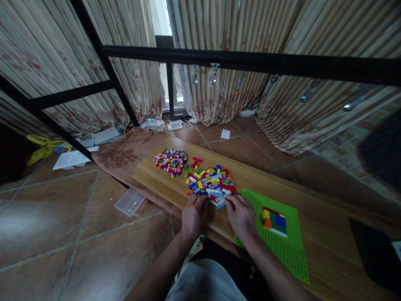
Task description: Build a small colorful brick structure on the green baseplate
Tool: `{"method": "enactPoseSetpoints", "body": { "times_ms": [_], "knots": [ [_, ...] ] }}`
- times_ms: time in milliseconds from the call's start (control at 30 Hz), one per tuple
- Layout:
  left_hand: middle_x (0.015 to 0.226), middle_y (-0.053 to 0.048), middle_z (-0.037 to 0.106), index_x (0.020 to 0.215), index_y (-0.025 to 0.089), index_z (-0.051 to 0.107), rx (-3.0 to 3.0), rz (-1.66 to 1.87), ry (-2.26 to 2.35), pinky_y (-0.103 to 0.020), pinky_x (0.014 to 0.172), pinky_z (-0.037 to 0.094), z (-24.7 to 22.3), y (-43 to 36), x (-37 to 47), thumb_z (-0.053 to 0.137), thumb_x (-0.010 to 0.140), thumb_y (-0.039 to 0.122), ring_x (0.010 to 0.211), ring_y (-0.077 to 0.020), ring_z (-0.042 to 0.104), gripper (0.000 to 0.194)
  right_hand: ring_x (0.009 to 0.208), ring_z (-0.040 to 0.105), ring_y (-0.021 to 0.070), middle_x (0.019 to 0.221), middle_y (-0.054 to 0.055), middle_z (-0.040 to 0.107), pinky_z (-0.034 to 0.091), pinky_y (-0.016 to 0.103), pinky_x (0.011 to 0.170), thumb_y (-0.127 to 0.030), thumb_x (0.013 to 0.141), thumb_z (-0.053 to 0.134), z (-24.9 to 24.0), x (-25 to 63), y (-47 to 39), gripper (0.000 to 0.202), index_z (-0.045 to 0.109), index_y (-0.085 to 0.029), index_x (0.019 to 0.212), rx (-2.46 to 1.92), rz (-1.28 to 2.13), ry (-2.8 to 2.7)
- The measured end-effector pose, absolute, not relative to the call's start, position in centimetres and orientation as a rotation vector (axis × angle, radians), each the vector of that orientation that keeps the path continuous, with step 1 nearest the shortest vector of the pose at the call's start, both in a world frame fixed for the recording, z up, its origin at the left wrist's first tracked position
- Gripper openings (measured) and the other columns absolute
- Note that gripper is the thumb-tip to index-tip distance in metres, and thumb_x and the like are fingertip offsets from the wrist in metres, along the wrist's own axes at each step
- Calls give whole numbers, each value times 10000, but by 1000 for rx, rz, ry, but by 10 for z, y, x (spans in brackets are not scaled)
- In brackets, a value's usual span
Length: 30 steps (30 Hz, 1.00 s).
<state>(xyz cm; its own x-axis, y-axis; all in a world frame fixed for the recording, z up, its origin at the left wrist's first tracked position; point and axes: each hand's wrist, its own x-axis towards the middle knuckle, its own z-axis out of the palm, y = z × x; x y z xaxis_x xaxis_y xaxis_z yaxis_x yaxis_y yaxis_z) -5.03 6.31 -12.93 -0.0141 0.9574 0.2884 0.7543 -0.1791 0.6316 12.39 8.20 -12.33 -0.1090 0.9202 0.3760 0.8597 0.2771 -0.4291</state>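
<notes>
At the near edge of a heap of mixed toy building bricks [216, 180] are both my hands. My left hand [194, 214] rests at the heap's near left side, fingers curled together beside blue and orange bricks. On the near right side, my right hand [242, 214] has its thumb and fingers drawn together by white and light-blue bricks. Whatever either hand grips is too small to make out. To the right lies a green baseplate [293, 253], partly under my right forearm. It carries a block of joined red, yellow, blue, green, orange and white bricks [275, 221].
A second heap of tiny coloured pieces [171, 161] lies farther left on the wooden board [147, 167], with red bricks [196, 161] between the heaps. A dark flat object [369, 251] is at the right. A clear plastic box [130, 202] sits on the floor. Black metal bars [250, 58] cross ahead.
</notes>
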Motion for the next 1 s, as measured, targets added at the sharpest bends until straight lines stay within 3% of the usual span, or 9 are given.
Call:
{"method": "enactPoseSetpoints", "body": {
  "times_ms": [200,600,1000],
  "knots": [
    [1029,-66,622,1111,193,597,1807,1244,1790,-293,805,537,-126,55,-72,497,874,135,912,-171,626,264,874,561,227,921,73,664,422,344,812,-254,898,473,-120,136,92,224,675,-188,965,-1737,83,-1913],
    [1066,-70,618,1158,197,550,1819,1013,1952,-343,847,535,-123,74,-79,539,829,119,967,-214,632,338,980,527,266,1027,117,626,411,383,881,-286,877,514,-107,131,137,306,633,-155,1127,-1784,125,-2026],
    [1114,-68,616,1178,211,544,1773,1049,1883,-363,892,523,-125,74,-79,538,811,90,1005,-209,621,386,934,522,240,966,74,614,412,362,836,-292,856,567,-115,127,140,108,618,-201,884,-1643,208,-1979]
  ]
}}
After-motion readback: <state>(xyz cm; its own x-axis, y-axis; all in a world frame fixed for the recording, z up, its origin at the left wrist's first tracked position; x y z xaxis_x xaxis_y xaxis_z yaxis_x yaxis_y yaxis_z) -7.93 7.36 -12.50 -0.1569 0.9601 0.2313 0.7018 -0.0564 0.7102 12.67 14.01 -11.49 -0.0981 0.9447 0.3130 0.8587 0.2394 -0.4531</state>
